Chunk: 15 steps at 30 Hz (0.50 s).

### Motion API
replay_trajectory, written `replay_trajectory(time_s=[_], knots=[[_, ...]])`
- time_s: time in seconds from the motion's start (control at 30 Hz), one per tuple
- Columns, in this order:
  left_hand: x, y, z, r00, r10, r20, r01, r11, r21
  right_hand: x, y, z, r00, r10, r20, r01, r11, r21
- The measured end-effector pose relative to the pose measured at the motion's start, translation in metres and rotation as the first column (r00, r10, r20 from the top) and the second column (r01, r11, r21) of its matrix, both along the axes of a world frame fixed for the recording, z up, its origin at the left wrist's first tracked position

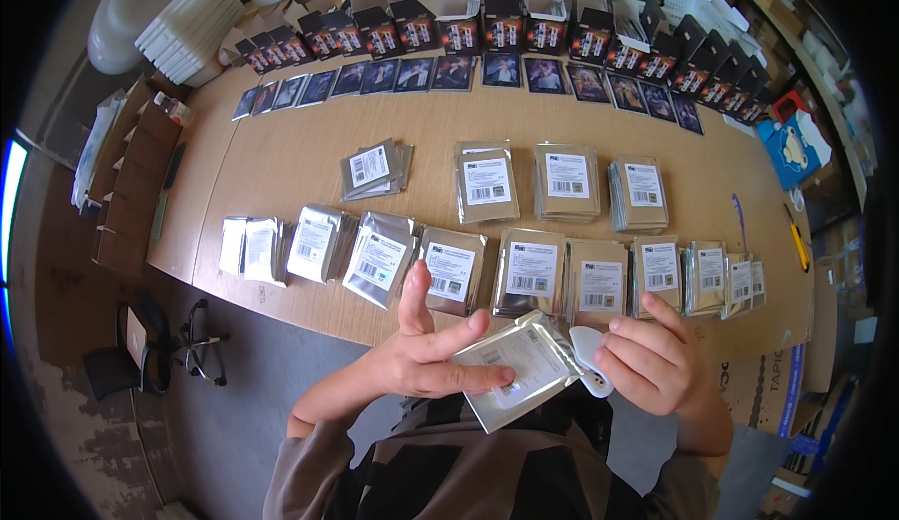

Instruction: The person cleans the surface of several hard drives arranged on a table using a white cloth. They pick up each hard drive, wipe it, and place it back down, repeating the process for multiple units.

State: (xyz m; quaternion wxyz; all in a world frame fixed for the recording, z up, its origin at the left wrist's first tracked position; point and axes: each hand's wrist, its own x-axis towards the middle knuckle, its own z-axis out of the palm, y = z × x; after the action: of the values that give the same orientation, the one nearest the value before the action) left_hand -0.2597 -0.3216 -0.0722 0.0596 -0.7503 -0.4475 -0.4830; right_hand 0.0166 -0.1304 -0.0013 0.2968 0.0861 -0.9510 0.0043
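In front of my body, my left hand (439,362) holds a shiny foil packet (502,407) with a white printed label, two fingers laid across its face and another finger raised. My right hand (653,365) grips a small white hand tool (588,344) at the packet's right end; the tool's exact kind is unclear. Just beyond my hands, a row of labelled foil packets runs in stacks along the table's near edge, among them one stack (528,267) in the middle and another stack (602,284) beside it. Farther in lie several more stacks, including a loose pile (376,169).
Picture cards (414,74) line the wooden table (295,147), with open dark boxes (460,35) behind them. A yellow utility knife (798,239) lies at the right edge. Cardboard bins (137,176) stand at the left. An office chair (200,344) is on the floor.
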Motion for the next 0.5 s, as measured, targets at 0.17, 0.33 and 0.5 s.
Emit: replay_trajectory(time_s=[0.17, 0.33, 0.5], knots=[[0.005, 0.005, -0.010, 0.999, -0.047, -0.006, 0.046, 0.998, -0.043, -0.004, -0.005, -0.010, 0.999, -0.054, -0.007, 0.054, 0.998, 0.033], [0.008, -0.006, 0.018, 0.957, 0.153, -0.248, -0.221, 0.935, -0.275, -0.006, -0.005, -0.023, 0.992, -0.121, -0.023, 0.122, 0.989, 0.083], [0.040, -0.024, 0.048, 0.822, 0.266, -0.503, -0.477, 0.804, -0.354, -0.013, -0.013, -0.023, 0.987, -0.157, -0.038, 0.162, 0.969, 0.186]])
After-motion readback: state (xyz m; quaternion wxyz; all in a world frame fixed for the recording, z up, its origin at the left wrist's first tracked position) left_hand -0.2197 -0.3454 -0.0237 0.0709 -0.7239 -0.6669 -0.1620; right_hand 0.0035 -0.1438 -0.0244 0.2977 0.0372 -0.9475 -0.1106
